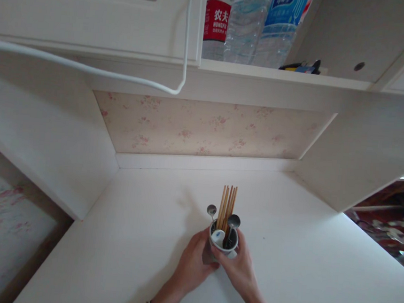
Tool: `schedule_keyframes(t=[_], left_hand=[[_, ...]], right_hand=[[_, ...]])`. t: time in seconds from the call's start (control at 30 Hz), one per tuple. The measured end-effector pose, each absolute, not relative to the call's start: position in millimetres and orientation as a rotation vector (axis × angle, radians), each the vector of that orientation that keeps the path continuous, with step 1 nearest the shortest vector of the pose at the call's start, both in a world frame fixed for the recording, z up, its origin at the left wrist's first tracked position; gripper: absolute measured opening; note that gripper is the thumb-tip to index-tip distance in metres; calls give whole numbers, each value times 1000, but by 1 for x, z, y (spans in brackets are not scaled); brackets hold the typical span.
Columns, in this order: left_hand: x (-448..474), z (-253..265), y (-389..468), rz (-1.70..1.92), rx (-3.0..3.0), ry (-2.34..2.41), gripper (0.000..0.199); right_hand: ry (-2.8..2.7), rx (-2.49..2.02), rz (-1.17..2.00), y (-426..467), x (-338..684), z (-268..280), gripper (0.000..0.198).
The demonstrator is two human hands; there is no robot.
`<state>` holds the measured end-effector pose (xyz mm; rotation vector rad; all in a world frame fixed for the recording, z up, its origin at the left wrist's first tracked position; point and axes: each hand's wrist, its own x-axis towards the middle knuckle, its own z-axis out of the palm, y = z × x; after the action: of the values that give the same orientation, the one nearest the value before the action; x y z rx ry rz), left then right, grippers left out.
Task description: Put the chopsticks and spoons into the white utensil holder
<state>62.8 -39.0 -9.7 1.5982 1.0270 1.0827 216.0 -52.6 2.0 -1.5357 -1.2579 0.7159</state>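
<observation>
Both hands are closed around a single cup [227, 252], the left hand [192, 261] wrapped along its left side and the right hand [239, 268] along its right, the right thumb laid across the near face below the rim. The two-sided hold probably keeps a top-heavy load from tipping, since the contents rise well above the rim. Wooden chopsticks [226, 208] stand bunched at the back, presumably upright because the cup wall supports them; two metal spoons [233, 221] lean out bowl-up, one to each side, and a white spoon [218, 237] sits low at the front. The cup is over the near middle of the white tabletop [140, 212], though from this steep angle I cannot tell whether its base touches.

Overhead, bottles share a cabinet shelf [335, 81], labels facing out. The red-labelled bottle [216, 25] reads 农夫 with NONGFU beneath (the smaller line under that is too fine to make out). The blue-labelled bottle [280, 17] carries stylised white characters on a darker patch; between them stands a clear bottle [246, 23].
</observation>
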Motion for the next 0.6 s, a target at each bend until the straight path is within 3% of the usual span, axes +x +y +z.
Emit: schedule_keyframes(t=[0.2,0.4,0.6], left_hand=[[57,-25,-41,827,1908,1134,58],[59,-14,-40,837,2061,1113,37],[64,-13,-40,877,2121,1149,27]], right_hand=[[-1037,-1610,584,-19,293,6,76],[-930,-1768,374,23,380,22,74],[-964,-1737,526,41,428,18,65]])
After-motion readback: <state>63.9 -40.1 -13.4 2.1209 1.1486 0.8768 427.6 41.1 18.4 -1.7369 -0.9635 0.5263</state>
